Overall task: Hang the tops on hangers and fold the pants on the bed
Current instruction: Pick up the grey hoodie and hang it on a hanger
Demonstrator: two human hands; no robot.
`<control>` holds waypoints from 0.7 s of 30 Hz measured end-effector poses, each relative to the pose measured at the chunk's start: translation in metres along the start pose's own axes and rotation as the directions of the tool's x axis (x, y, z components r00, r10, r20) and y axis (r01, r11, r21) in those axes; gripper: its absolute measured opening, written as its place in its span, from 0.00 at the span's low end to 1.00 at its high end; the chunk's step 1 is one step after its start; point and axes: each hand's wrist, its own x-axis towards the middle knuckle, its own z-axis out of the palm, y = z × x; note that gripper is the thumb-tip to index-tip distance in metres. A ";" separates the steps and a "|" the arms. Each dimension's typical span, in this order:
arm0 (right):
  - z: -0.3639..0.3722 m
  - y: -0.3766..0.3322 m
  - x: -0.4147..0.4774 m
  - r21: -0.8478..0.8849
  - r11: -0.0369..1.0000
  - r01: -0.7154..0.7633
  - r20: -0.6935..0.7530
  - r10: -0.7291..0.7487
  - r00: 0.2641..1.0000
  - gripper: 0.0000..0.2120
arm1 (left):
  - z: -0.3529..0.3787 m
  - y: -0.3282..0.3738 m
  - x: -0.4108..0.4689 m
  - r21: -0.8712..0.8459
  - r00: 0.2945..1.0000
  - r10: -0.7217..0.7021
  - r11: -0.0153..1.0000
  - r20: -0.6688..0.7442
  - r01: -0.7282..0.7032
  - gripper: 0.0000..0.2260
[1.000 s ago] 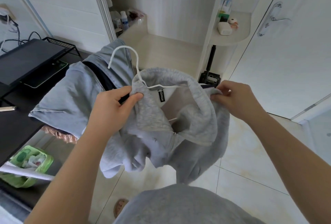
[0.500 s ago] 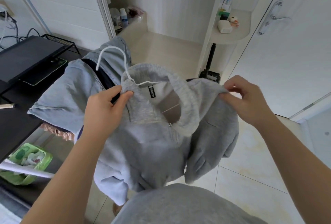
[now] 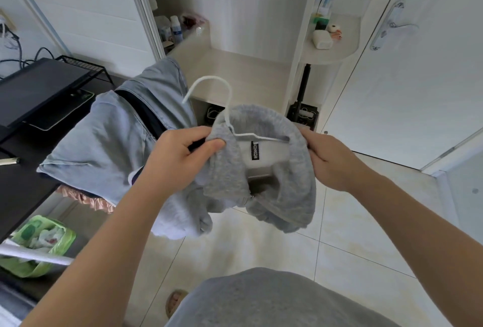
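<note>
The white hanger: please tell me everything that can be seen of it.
The white hanger looks like thin coated wire. Its open hook rises clear above the collar of the grey hooded top, tilted toward the left. Below the hook, the neck bends into one arm that runs to the right inside the neckline, just above the black label; the rest is hidden in the fabric. The left hand and right hand pinch the top's shoulders on either side. Whether they touch the wire itself cannot be seen.
</note>
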 end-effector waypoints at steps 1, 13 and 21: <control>0.002 -0.009 0.000 0.003 0.999 0.037 0.004 -0.037 0.999 0.11 | 0.003 0.005 0.003 0.039 0.999 0.029 0.999 0.037 -0.031 0.18; 0.012 -0.028 0.011 0.221 0.971 0.095 -0.099 -0.074 0.992 0.08 | -0.011 -0.016 0.006 0.176 0.984 -0.033 0.984 0.175 0.001 0.10; -0.004 -0.003 -0.001 0.317 0.947 0.051 -0.105 -0.019 0.994 0.13 | -0.021 -0.067 -0.019 0.363 0.997 -0.034 0.930 -0.066 0.056 0.04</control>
